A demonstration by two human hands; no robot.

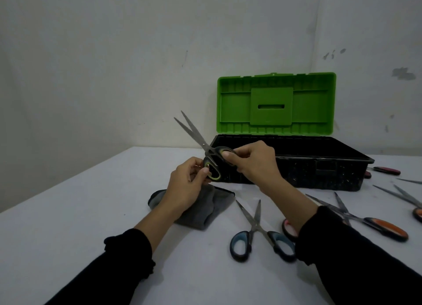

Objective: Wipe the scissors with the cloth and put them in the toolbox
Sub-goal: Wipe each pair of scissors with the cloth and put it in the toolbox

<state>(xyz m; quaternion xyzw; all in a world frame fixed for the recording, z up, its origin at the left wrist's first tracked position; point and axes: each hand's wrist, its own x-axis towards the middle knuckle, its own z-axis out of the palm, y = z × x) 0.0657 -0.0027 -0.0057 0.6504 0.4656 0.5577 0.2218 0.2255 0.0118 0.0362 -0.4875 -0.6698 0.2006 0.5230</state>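
The green-handled scissors point(211, 157) are held up in the air above the table point(91, 213), just in front of the left end of the toolbox, blades slightly parted and pointing up and away to the left. Each hand has one loop: the left hand point(187, 186) pinches the nearer, lower loop between thumb and fingers, and the right hand point(255, 163) pinches the upper loop, thumb laid over its rim. Neither hand holds anything else.

The grey cloth point(205, 211) lies crumpled on the table directly beneath the left wrist, not touching the scissors. So the step in hand looks like the start of the wiping: the pair has been taken up and spread a little, but the cloth is not yet on it. The blades look dull and speckled, though the picture is too soft to say with what.

The next move likely calls for one hand to let go of its loop, take up the cloth and run it along the blades, wiping from pivot to tip with fingers kept behind the edges.

The toolbox point(296, 165) stands open behind, green lid point(276, 103) upright, its black tray ready to receive them. Blue-handled scissors point(260, 238), orange-handled scissors point(370, 222) and others lie on the table to the right, well apart from the cloth.
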